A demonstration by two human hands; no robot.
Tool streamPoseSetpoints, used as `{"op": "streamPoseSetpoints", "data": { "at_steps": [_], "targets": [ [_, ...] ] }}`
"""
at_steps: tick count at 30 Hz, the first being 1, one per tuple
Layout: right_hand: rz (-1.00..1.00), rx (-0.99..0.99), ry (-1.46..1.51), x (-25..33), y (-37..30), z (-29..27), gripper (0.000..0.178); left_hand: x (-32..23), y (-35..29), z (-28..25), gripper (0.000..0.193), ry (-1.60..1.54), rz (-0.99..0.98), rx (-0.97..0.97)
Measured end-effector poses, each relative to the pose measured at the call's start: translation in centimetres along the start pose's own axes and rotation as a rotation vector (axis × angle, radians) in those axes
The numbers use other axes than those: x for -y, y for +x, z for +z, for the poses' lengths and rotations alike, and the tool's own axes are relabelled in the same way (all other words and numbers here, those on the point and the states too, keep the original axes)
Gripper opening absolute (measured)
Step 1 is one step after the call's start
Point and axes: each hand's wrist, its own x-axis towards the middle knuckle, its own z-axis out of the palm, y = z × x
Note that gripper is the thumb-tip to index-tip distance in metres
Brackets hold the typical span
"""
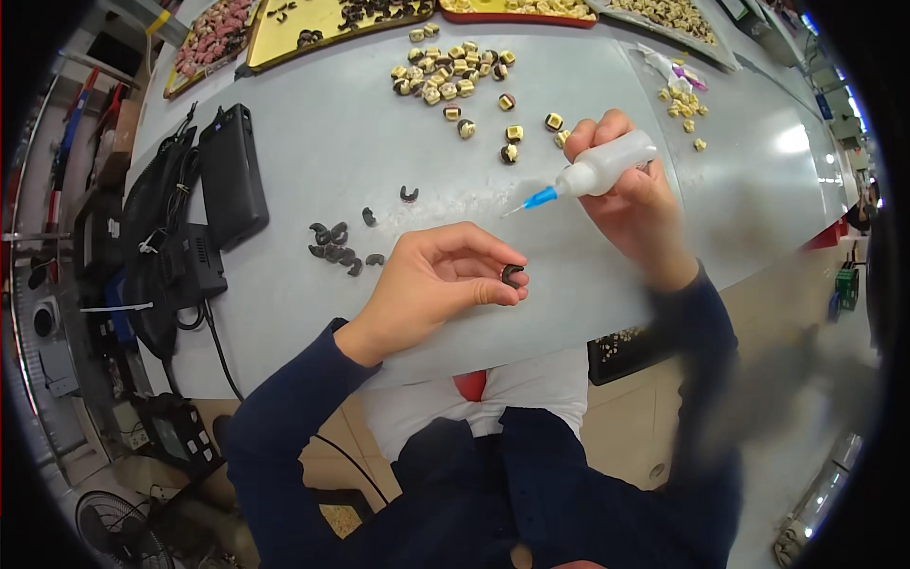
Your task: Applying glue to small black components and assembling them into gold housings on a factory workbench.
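Observation:
Between the thumb and fingertips of my left hand [431, 282] is a small black C-shaped piece [513, 276], held just above the table. My right hand [630, 194] grips a translucent white squeeze bottle [614, 163] with a blue needle tip [540, 197]. The bottle tilts down to the left, and its thin needle ends above and apart from the black piece. Left of my left hand lies a loose cluster of similar black curved pieces [334, 248], with a single black piece [409, 194] farther off. Beyond the hands sits a group of cream-and-dark small parts [450, 71].
A black power bank-like box [232, 175] and a cable bundle lie at the table's left. Along the far edge stand a yellow tray [327, 43] of black pieces, a tray of pink parts [213, 38] and a tray of cream parts [668, 21]. Cream bits [682, 102] lie far right.

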Motion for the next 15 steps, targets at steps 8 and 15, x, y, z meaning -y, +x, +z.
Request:
{"op": "streamPoseSetpoints", "data": {
  "at_steps": [8, 15],
  "targets": [
    [0.015, 0.003, -0.147, -0.1, -0.2, 0.6, 0.042, 0.3, 0.4, -0.3, 0.024, -0.014, 0.120, 0.074],
    [0.029, 0.083, -0.177, -0.1, -0.4, 1.4, 0.043, 0.8, 0.4, -0.4, 0.026, 0.060, 0.181, 0.092]
  ]
}}
